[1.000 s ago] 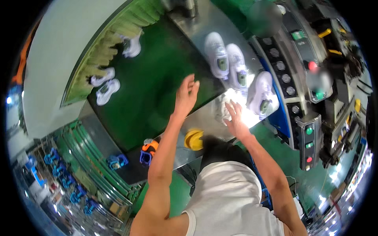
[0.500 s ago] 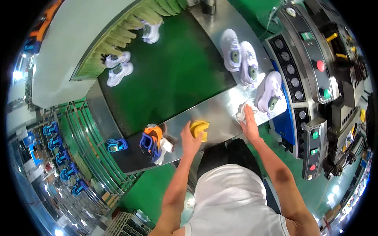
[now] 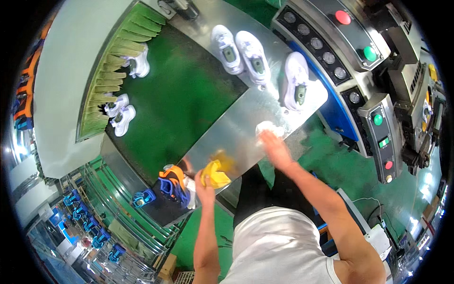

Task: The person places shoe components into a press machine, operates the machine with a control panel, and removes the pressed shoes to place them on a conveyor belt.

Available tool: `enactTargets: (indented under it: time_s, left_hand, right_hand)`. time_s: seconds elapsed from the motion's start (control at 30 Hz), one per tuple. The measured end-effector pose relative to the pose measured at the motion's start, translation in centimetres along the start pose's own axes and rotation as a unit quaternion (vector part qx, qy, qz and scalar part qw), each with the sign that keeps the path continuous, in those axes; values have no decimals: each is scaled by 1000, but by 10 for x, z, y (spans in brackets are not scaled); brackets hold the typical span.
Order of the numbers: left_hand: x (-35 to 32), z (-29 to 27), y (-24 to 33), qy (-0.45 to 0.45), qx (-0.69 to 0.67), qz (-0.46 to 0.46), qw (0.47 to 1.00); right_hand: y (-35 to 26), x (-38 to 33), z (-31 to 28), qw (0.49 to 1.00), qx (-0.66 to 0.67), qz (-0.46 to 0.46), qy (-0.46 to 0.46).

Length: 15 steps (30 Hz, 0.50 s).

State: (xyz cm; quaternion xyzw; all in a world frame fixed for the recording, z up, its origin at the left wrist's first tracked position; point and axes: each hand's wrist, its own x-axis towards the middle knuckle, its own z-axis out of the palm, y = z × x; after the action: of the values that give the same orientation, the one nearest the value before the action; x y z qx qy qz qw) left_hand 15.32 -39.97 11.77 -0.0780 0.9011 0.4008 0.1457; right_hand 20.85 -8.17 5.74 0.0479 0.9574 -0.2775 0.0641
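My left hand point(image 3: 206, 191) grips the left edge of a yellow folded piece point(image 3: 217, 176), lifted a little from the steel ledge point(image 3: 236, 128); its exact kind is unclear. On that ledge my right hand point(image 3: 275, 149), smeared by motion, presses on a crumpled white cloth point(image 3: 267, 128). Beside my left hand lie an orange and blue shoe-like piece point(image 3: 174, 182) and a white crumpled item point(image 3: 190, 191). Past my right hand stands a white shoe point(image 3: 296, 78) with a dark green patch inside.
Two more white shoes point(image 3: 227, 49) stand farther along the ledge. Several white shoes point(image 3: 124, 119) sit on the green belt point(image 3: 170, 90) by a fringed opening point(image 3: 101, 94). A small blue piece point(image 3: 143, 198) lies at the left. Machine panels with buttons point(image 3: 378, 119) rise at the right.
The view has turned. My left hand has moved left with the yellow piece, raised and tilted it. The right hand and white cloth have slid nearer to me, away from the closest white shoe.
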Motion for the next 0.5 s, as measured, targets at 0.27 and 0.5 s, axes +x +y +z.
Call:
enactTargets:
  time_s: [0.27, 0.5]
  left_hand:
    - [-10, -7, 39, -59, -98, -30, 993]
    - [41, -42, 69, -92, -116, 103, 984]
  right_hand:
    - [-28, 45, 17, 984, 43, 69, 158]
    - [-87, 75, -60, 984, 170, -52, 19]
